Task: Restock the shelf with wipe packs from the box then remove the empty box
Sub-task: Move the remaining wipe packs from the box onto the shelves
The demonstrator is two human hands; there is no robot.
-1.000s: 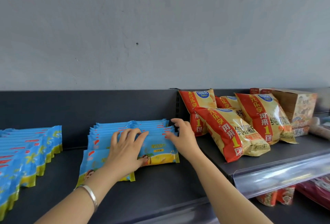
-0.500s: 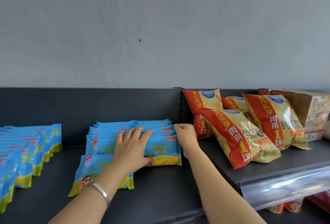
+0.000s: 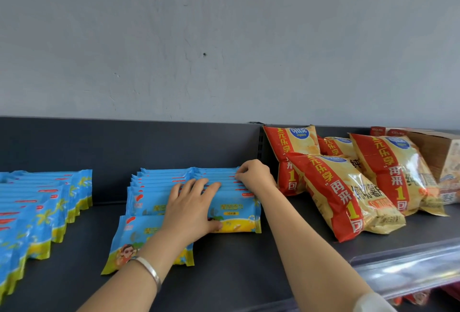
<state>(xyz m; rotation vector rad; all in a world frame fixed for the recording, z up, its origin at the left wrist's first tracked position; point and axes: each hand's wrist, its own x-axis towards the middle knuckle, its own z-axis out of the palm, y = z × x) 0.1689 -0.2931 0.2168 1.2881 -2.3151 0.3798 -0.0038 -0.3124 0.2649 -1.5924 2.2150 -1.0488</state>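
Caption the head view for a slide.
Left hand presses flat on a row of blue wipe packs on the dark shelf; right hand pinches its rear end beside red-and-yellow snack bags.

Four red-and-yellow foil snack bags [image 3: 343,194] stood clustered at right. The front one leaned forward and one at the back was mostly hidden. A pale grey plastered wall [image 3: 224,38] rose behind, marked by a small dark speck [image 3: 204,54]. A clear plastic price rail [image 3: 408,269] ran along the front edge — red packets [image 3: 410,298] showed dimly beneath.
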